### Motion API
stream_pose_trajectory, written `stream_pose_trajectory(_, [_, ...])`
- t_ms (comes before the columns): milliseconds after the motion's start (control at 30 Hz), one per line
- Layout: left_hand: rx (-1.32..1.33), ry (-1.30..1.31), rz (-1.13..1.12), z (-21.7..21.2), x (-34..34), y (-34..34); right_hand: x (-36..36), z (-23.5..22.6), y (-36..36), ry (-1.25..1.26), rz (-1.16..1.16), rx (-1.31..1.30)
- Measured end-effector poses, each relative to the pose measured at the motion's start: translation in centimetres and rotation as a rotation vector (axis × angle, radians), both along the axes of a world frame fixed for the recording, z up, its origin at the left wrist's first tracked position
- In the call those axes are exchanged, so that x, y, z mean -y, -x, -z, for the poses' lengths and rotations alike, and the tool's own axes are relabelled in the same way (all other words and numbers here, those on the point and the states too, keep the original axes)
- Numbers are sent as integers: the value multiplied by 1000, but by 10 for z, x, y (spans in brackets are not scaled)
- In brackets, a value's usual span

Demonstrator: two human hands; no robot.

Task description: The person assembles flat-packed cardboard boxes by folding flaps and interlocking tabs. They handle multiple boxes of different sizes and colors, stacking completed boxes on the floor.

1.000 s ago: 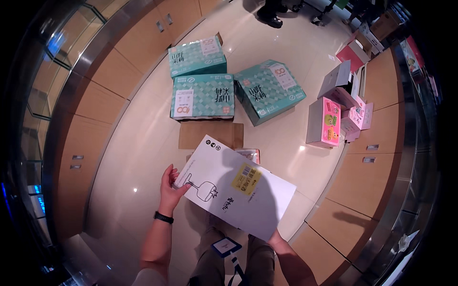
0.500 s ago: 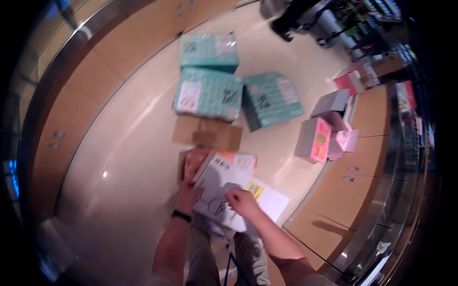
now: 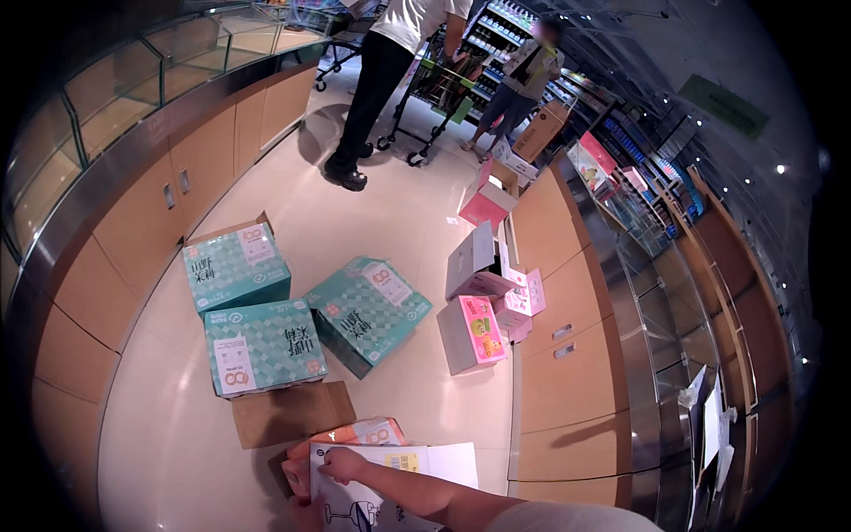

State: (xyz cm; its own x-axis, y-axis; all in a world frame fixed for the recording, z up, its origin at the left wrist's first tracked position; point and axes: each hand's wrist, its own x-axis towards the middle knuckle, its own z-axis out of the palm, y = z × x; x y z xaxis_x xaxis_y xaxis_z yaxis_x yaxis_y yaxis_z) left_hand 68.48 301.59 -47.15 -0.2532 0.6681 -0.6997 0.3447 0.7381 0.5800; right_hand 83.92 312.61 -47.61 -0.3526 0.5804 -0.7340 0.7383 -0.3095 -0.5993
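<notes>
A white cardboard box (image 3: pixel 434 463) with a line drawing of a glass and a yellow label lies at the lower edge. My right hand (image 3: pixel 341 464) is closed over its far left corner; what the fingers hold, if anything, is hidden. Beside the box's left side is my left hand (image 3: pixel 307 512), largely cut off by the lower edge, its fingers not clear. Under and behind the white box sits an orange patterned box (image 3: pixel 370 432). A brown cardboard flap (image 3: pixel 292 417) spreads on the floor beyond it.
Teal patterned boxes (image 3: pixel 266 346) stand ahead on the left. Along the right cabinet (image 3: pixel 567 381) are a pink-fronted box (image 3: pixel 483 332) and a grey open box (image 3: pixel 474 262). A person (image 3: pixel 363 106) stands by a shopping cart (image 3: pixel 434 97); another is farther back.
My view has tilted up, showing people and shelves. My right hand has gone from the middle of the white box to its far left corner, still closed.
</notes>
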Motion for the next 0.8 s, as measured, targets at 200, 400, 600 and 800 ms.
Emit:
stream_pose_trajectory(200, [70,-83,-111,19,-11,-13,-8,19,-8,-100,3,43])
stream_pose_trajectory(400, [280,73,-185,-45,-41,-24,-5,11,-36,-329,69,-49])
stream_pose_trajectory(600, [470,122,40,23,13,-3,36,-45,-209,-532,361,1034])
stream_pose_trajectory(800, [65,-602,792,76,28,-57,180,-5,-324,403,526,435])
